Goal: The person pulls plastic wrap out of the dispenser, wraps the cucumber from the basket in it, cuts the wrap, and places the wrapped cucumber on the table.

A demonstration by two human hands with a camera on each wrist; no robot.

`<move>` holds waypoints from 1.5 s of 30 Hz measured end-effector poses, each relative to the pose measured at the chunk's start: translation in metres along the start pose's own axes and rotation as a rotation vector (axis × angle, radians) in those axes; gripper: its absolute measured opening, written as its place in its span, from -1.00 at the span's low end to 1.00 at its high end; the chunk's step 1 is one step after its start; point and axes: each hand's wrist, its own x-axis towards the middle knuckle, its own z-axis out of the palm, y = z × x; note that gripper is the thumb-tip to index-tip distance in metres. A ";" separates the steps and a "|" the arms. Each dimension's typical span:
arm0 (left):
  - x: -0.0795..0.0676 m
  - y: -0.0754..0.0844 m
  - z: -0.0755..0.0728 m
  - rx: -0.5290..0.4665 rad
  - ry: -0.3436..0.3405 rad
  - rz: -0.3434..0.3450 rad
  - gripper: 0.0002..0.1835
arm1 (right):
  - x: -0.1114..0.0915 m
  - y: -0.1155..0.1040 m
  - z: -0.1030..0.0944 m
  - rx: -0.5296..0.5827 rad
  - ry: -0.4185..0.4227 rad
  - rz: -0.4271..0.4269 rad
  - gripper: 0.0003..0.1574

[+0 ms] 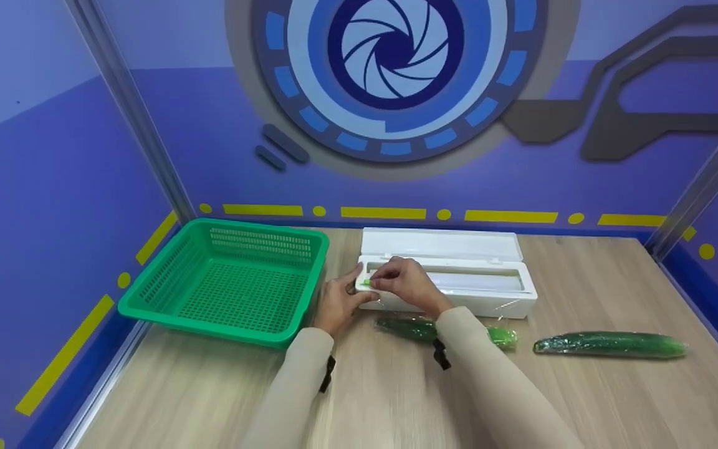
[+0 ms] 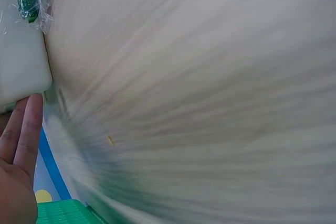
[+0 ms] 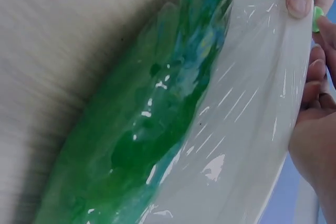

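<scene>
A white cling film dispenser (image 1: 459, 304) stands on the table with its lid (image 1: 443, 243) raised and a roll of film (image 1: 474, 282) inside. My left hand (image 1: 338, 302) holds its left end, thumb on the front face and fingers against the end. At that same end my right hand (image 1: 410, 285) pinches a small green slide cutter (image 1: 366, 282) on the front rim. Clear film hangs down the dispenser's front onto a cucumber (image 1: 406, 327) lying before it. My right forearm hides part of this cucumber. The right wrist view shows the film-covered cucumber (image 3: 157, 98) close up.
Left of the dispenser sits a green plastic basket (image 1: 300, 321) with slotted walls. Another cucumber (image 1: 611, 345), wrapped in film, lies at the right on the wooden table (image 1: 608, 405). Printed blue panels (image 1: 396, 193) enclose the table at the back and both sides.
</scene>
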 end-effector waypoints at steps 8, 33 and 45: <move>0.000 0.000 0.000 -0.024 -0.011 -0.040 -0.18 | 0.000 0.002 -0.008 0.045 -0.052 0.037 -0.94; 0.001 0.006 -0.002 0.132 -0.042 -0.028 -0.20 | -0.002 0.002 -0.003 -0.129 -0.002 -0.139 -0.95; -0.001 0.006 -0.001 0.150 -0.012 -0.049 -0.20 | -0.010 0.002 -0.015 -0.344 -0.021 -0.223 -0.94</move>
